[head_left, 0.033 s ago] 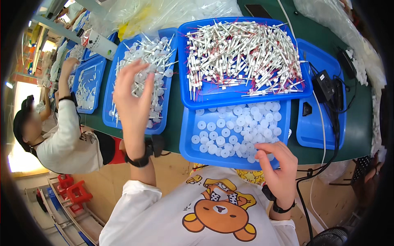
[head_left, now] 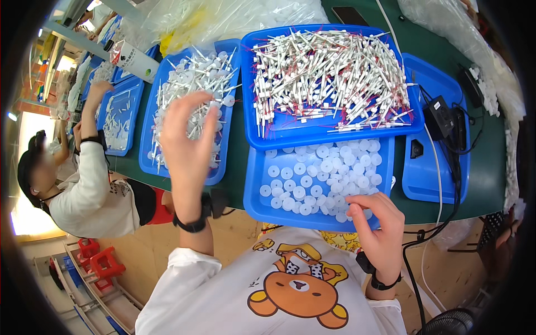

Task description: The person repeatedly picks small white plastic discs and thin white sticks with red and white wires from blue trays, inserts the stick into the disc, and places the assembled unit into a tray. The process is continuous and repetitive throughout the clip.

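Note:
My left hand hovers over a blue tray on the left, its thumb and fingers apart and nothing seen between them. In that tray lie white rods fitted with translucent discs. My right hand is at the near right corner of another blue tray, which holds many loose translucent discs with centre holes. Its thumb and forefinger tips come close together there; whether a disc is between them I cannot make out.
A blue tray heaped with white rods with thin red strands overlaps the disc tray's far side. To the right, a blue tray holds a black power adapter and cables. A phone and a white bottle lie farther back. A co-worker sits left.
My left hand has shifted slightly right and toward me above the left tray. My right hand stays nearly in place. The co-worker's raised hand has moved a little.

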A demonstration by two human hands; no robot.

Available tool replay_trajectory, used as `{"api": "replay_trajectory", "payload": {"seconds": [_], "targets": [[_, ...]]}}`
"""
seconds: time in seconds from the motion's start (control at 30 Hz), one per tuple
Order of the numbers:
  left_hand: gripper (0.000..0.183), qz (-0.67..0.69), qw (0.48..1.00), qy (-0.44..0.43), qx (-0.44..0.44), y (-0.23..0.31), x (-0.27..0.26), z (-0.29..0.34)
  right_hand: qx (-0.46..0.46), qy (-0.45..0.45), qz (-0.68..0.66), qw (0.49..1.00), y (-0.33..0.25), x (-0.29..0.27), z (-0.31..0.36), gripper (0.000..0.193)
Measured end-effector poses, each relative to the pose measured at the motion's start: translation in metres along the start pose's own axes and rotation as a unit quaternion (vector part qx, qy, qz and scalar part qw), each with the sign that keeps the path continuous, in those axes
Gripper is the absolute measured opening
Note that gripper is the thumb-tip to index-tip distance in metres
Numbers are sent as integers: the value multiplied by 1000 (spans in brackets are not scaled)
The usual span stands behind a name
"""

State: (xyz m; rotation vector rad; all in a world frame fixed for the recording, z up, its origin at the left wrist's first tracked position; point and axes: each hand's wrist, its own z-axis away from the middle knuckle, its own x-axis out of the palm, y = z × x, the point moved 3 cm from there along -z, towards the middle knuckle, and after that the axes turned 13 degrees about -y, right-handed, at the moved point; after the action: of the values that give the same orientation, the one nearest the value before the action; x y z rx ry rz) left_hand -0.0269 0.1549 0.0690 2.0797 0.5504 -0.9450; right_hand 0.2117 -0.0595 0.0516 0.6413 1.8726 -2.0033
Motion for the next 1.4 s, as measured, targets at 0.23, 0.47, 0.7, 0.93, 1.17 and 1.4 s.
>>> {"api": "replay_trajectory", "payload": {"seconds": [0.23,0.47,0.7,0.93,1.17,1.4], "targets": [[20,192,935,-291,66,78,65,75,-8,53,139,989,8,-25,-25,7],[23,101,950,-288,72,94,98,93,-82,76,309,945,12,-45,-83,13],[17,151,933,-319,76,88,94,88,-27,29,385,922,26,-35,-120,24],[22,170,907,-368,113,81,91,82,-60,-36,341,937,22,-39,-129,19],[30,333,881,-336,-4,83,79,77,-145,9,338,930,13,-40,-126,18],[34,532,807,-241,-92,81,77,84,-204,119,89,968,-19,-36,-83,18]]}}
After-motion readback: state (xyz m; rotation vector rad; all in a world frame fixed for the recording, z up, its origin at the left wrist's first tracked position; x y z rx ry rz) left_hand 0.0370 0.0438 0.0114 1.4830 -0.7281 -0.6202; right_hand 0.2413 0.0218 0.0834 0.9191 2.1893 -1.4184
